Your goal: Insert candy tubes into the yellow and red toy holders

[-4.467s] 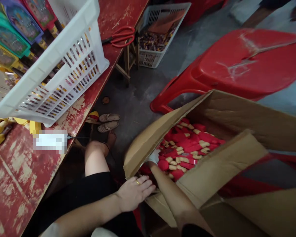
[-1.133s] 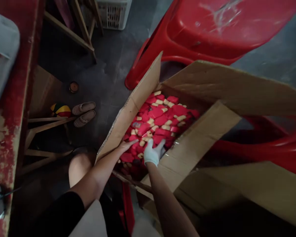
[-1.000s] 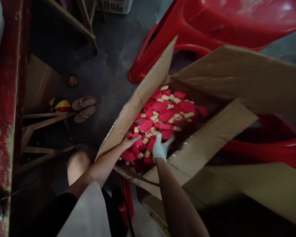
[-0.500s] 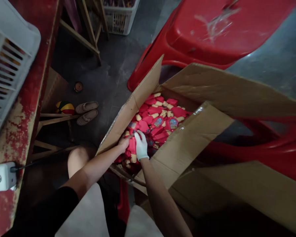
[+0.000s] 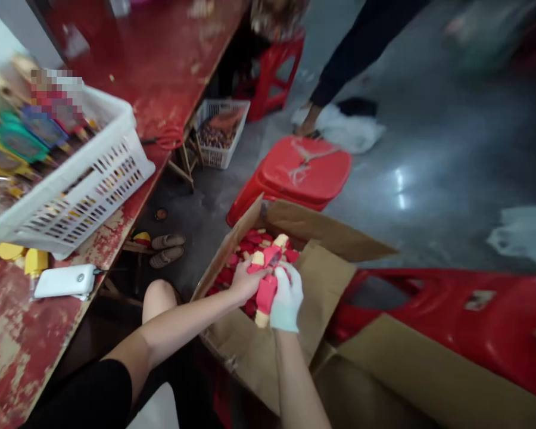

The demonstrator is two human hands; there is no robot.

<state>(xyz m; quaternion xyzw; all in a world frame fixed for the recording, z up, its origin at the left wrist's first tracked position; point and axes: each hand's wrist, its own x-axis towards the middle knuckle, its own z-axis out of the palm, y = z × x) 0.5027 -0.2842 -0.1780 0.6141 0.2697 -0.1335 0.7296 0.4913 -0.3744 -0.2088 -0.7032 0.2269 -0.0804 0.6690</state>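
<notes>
You're holding a small bunch of red, plastic-looking pieces w/ stubby tan ends (image 5: 266, 293) at the mouth of an open brown cardboard box (image 5: 254, 360). Your bare L hand (image 5: 246, 282) is curling round the bunch from one side; your R hand (image 5: 287, 297), wearing a thin whitish glove, is closing on it from the other, so both are gripping. Exact no. of pcs isn't showing, since your hands are covering some; one tan end is pointing up & away, another down toward the near flap.

Progress, judging by how things are lying: several pcs are sitting in your hands, clear of the rest, while a loose heap of similar red pcs (image 5: 249, 241) is filling part of the box, so plenty is looking unpicked.

To your L, on the worn red counter (image 5: 9, 363), a white slotted plastic crate (image 5: 102, 179) is holding flat yellow, green & blue toys (image 5: 24, 140) in a row; that lot is looking sorted. Loose yellow pcs (image 5: 36, 261) are lying by the crate, next to a white power bank (image 5: 65, 281). Beyond the box, a red plastic stool (image 5: 312, 170) is standing.
</notes>
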